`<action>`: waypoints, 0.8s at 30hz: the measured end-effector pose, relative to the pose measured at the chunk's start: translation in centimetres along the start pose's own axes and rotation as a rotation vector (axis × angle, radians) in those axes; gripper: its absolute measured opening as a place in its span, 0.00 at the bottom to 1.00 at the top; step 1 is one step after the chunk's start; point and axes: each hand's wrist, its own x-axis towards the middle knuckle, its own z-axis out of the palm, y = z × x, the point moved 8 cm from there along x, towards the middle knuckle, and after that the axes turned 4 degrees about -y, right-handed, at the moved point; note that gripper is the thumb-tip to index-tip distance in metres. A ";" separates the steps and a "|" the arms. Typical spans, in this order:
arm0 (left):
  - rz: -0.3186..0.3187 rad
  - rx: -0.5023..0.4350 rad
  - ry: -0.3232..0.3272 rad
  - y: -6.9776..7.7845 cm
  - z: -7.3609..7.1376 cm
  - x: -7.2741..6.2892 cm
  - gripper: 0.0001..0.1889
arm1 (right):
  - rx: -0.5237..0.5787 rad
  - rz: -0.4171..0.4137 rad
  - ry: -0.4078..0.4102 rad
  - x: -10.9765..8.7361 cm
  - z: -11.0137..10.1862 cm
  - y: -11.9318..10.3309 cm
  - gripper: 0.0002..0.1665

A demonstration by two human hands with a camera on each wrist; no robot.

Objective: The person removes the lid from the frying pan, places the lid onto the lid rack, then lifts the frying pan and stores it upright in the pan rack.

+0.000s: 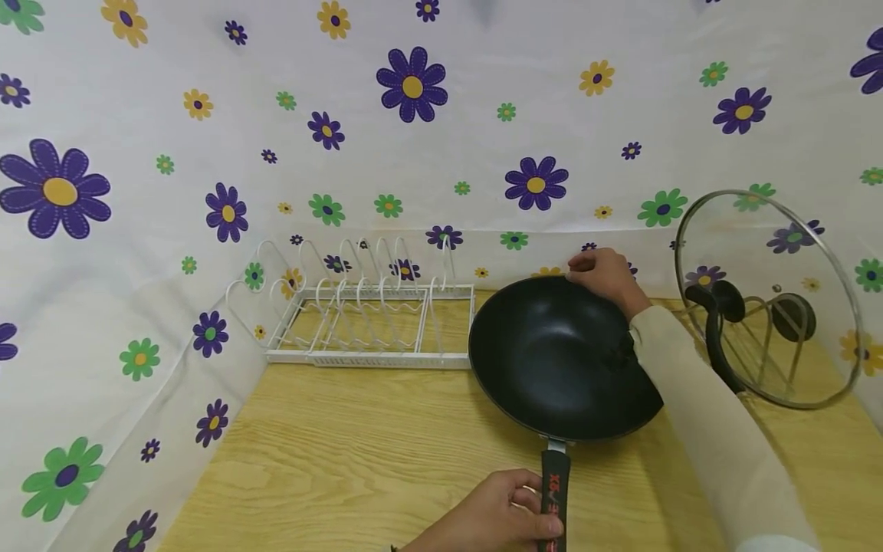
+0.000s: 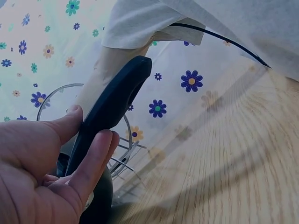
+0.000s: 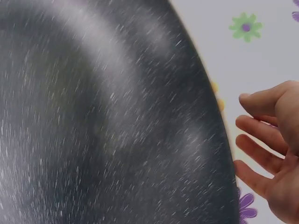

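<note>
Wood-grain tabletop [image 1: 345, 429] beneath 1 black wok [image 1: 555, 353], flowered, perhaps fabric walls [image 1: 455, 153].

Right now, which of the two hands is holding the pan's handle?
The left hand: it grips the handle, while the right hand is at the far edge of the pan.

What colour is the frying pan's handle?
The handle is black with red letters on it. It shows best in the head view.

And it's the pan [image 1: 555, 368] over the table [image 1: 359, 437], the rack [image 1: 393, 361] to its left, the lid [image 1: 793, 318] to its right, the sheet [image 1: 476, 146] behind all three!
</note>
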 end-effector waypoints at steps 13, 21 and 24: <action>-0.034 0.039 -0.055 -0.4 -0.2 0.5 0.22 | 0.433 0.002 0.077 -6.0 -1.9 -6.0 0.29; 0.038 0.120 0.034 1.2 -2.0 1.6 0.28 | 0.617 -0.132 0.032 -15.4 -2.4 -9.1 0.30; 0.033 0.108 0.046 1.3 -2.2 2.3 0.32 | 0.626 -0.201 0.008 -19.0 -1.9 -9.4 0.26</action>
